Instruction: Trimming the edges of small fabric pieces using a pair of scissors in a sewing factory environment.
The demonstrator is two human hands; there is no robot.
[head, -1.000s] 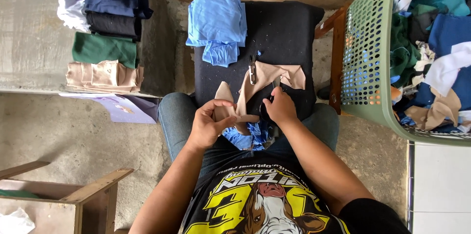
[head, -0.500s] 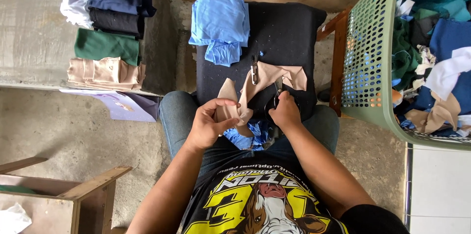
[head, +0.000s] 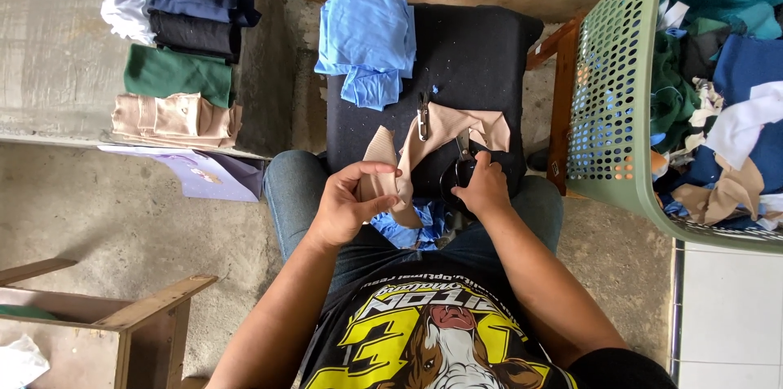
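1. I see my left hand (head: 347, 209) closed on a beige cloth (head: 424, 148), thumb on top and fingers curled beneath, pinching its ribbed end just above my lap.
2. My right hand (head: 483, 187) is wrapped around black-handled scissors (head: 458, 169), fingers shut on the handles; the blades point up toward the cloth and meet its lower edge. I cannot tell whether the blades are apart.
3. The cloth runs from my left hand up and to the right across a black cushion (head: 473, 55), which sits just beyond my knees.
4. A small metal clipper (head: 423, 116) lies on the cushion, touching the cloth's upper edge.
5. Light blue pieces (head: 367, 42) are heaped on the cushion's far left corner, hanging partly over its edge.
6. More blue scraps (head: 416, 230) lie on my jeans between both hands, under the cloth.
7. To my right stands a green basket (head: 608, 112) with holed walls, full of mixed fabric in teal, navy, white and tan.
8. On a concrete ledge (head: 49, 71) to my left are folded stacks: navy and black on top, then green, then beige (head: 175, 118) nearest me.
9. A wooden frame (head: 139, 316) shows at the lower left, well apart from my hands.
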